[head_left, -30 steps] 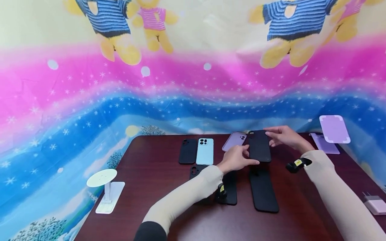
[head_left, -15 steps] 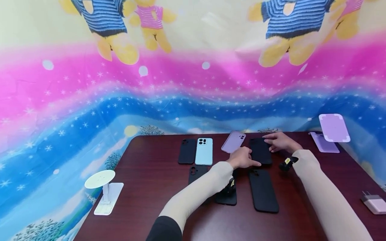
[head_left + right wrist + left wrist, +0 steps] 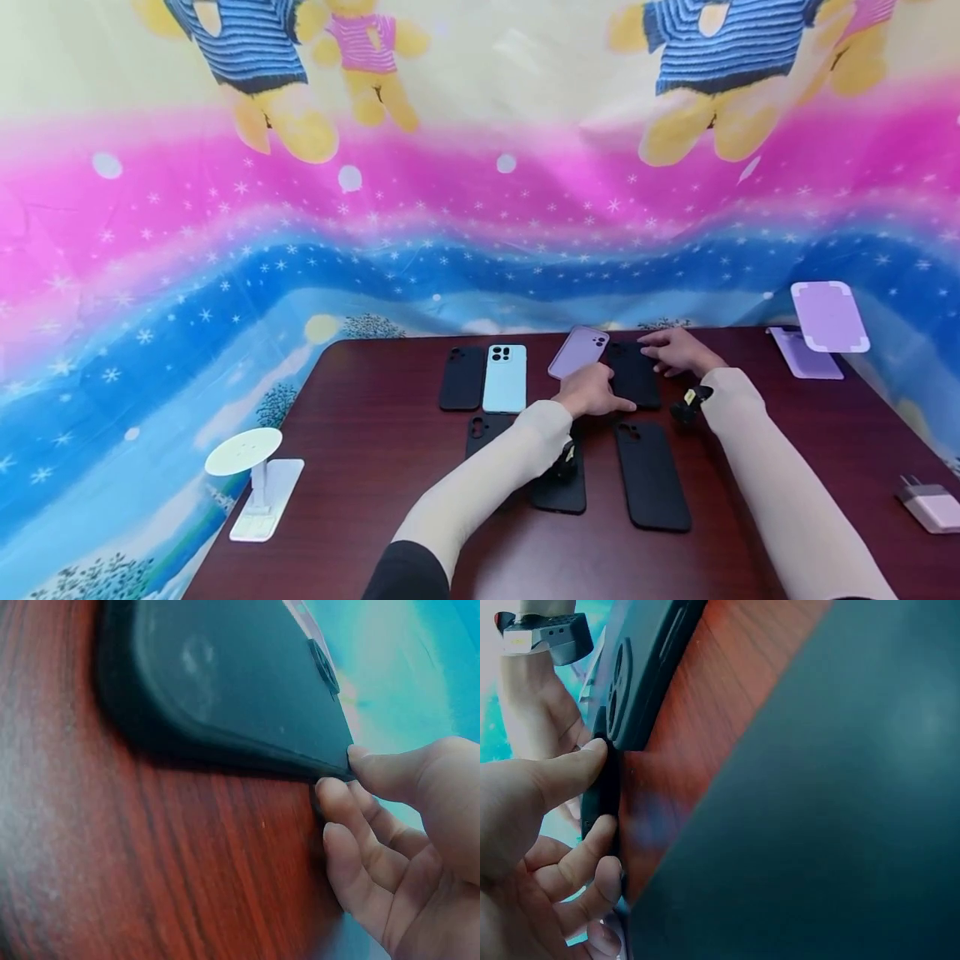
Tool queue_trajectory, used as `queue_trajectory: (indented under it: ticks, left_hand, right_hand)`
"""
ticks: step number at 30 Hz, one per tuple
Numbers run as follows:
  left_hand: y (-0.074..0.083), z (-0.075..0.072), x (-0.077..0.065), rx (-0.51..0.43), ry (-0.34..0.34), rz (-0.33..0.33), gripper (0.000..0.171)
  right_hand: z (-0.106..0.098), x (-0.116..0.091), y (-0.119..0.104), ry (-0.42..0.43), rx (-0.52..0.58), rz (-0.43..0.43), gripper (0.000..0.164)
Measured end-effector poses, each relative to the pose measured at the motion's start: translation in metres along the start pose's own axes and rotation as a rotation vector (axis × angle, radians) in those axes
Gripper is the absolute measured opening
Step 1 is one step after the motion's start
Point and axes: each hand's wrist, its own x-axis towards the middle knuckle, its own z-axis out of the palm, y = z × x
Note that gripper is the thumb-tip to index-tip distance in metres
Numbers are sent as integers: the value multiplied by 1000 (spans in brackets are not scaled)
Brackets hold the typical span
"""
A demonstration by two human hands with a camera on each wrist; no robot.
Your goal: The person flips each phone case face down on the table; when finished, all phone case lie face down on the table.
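Note:
In the head view a black phone case [image 3: 634,385] lies at the back of the table, one hand at each side. My left hand [image 3: 588,390] grips its left side and lower edge; in the left wrist view the thumb and fingers pinch its thin black rim [image 3: 602,796]. With thumb and fingertips, my right hand [image 3: 677,350] pinches the upper right edge; the right wrist view shows the case's dark back [image 3: 240,690] filling much of the picture. Just in front lies another black phone case [image 3: 652,479], camera cutouts toward the back.
Left of the hands are a purple case [image 3: 576,352], a light blue case [image 3: 505,383] and a black case [image 3: 461,379]. My left arm partly covers two more black cases. A white stand [image 3: 258,492], a purple stand [image 3: 806,354] and a charger plug [image 3: 930,504] flank them.
The black case was raised and tilted between both hands; it came down flat onto the table behind the front case, then shifted slightly left. Both hands stayed on it.

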Motion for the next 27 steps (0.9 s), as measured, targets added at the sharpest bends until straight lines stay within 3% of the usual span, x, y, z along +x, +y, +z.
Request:
queue_trajectory:
  ticks: [9,20,23,27]
  left_hand:
    - [-2,0,0,79,-19,48,43]
    - [-2,-3,-1,133,-6,75,41]
    - [-6,-9,-3,58,-30,102,46]
    - [-17,-24,-9,-88,-70,129,60]
  right_hand:
    - [3,5,1,21,-34,5,53]
    - [4,7,-4,50,-70,-14,52]
    - [4,7,-9,64,-104,-21,52]
    - [8,7,-21,131,-183,-112,47]
